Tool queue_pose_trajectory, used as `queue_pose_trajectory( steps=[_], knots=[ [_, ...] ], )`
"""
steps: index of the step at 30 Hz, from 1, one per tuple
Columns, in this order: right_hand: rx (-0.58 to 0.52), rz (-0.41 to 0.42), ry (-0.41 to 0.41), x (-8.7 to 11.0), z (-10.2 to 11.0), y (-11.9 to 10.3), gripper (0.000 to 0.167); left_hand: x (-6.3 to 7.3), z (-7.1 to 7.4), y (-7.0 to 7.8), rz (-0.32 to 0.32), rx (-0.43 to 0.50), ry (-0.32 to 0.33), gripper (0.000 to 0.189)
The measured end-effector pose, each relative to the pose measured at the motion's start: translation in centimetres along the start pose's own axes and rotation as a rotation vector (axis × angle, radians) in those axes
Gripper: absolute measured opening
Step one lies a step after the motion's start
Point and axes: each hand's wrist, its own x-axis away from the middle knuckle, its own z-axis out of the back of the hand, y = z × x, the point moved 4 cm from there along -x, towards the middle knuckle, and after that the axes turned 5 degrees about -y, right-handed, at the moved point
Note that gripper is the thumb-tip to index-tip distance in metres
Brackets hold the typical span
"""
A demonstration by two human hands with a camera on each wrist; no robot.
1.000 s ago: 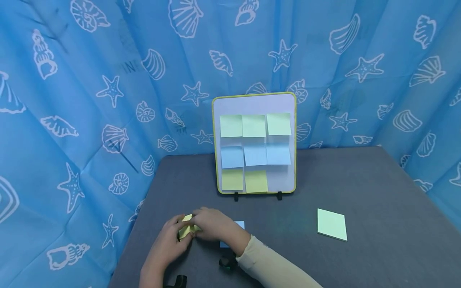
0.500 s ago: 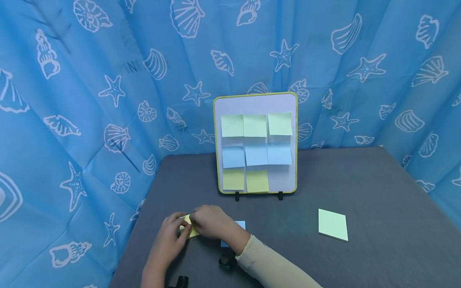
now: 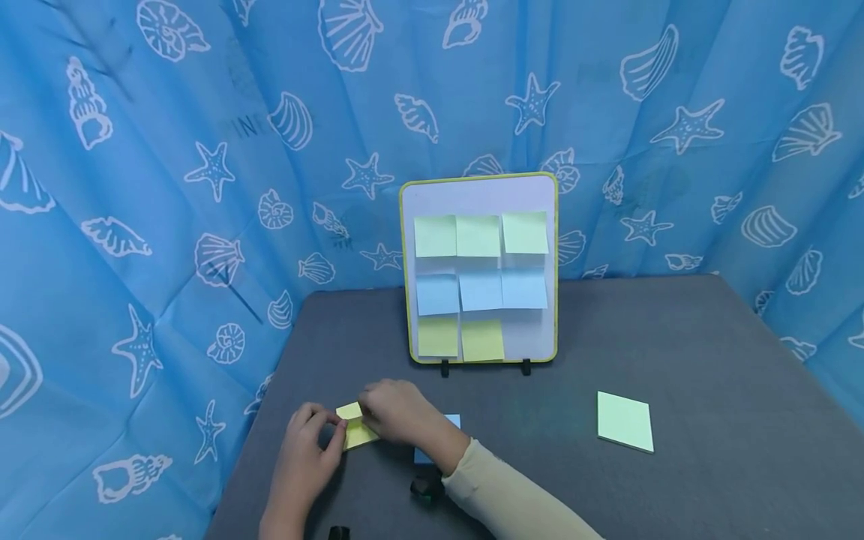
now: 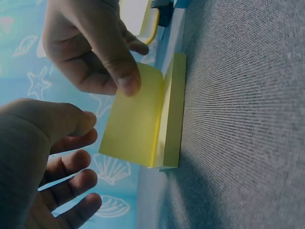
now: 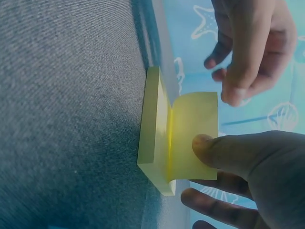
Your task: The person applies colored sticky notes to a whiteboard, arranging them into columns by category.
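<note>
My right hand (image 3: 398, 412) pinches the top sheet of a yellow sticky note pad (image 4: 175, 114), thumb on one face and fingers behind. That sheet (image 5: 190, 138) stands bent up from the pad and is joined to it along one edge. The pad lies on the grey table. My left hand (image 3: 304, 450) is at the pad's left side; in the left wrist view its thumb and loosely bent fingers are apart from the raised sheet, with nothing between them.
A yellow-rimmed whiteboard (image 3: 482, 195) stands behind on black feet, bearing rows of green, blue and yellow notes. A blue pad (image 3: 454, 421) lies partly under my right wrist. To the right is a green pad (image 3: 624, 421). A small black object (image 3: 424, 489) lies near my right sleeve.
My left hand has drawn back to the left from the pad, where its fingers were over the sheet. The right hand stays at the pad, and more of the yellow sheet shows.
</note>
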Motion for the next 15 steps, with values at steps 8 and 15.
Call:
queue_pose_trajectory(
  steps=[8,15],
  knots=[
    [-0.002,-0.004,0.018,-0.1,0.3,0.1,0.008,0.9,0.0,-0.1,0.1,-0.009,-0.063,0.009],
    [-0.006,-0.006,0.019,-0.2,0.1,0.2,0.011,1.4,-0.9,0.2,0.109,-0.007,-0.112,0.007]
  ],
)
